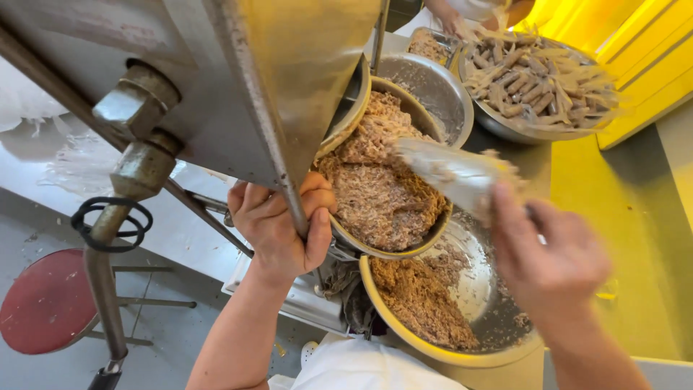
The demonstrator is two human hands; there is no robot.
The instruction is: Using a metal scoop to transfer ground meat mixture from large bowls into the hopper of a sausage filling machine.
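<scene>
My left hand (278,224) grips the edge of a steel machine hopper (238,87) that hangs over a metal bowl (433,235) heaped with brown shredded material (379,191). My right hand (548,260) holds a blurred pale scoop-like tool (451,170) smeared with the same shreds, above that bowl. Below it a larger steel basin (498,336) holds more shreds on its left side.
A big steel bowl (505,126) of tan finger-shaped pieces (538,76) stands at the top right, with another person's hand (451,18) at it. An emptier steel bowl (437,90) sits beside it. A red stool (47,300) stands on the floor at lower left. Yellow surface on the right.
</scene>
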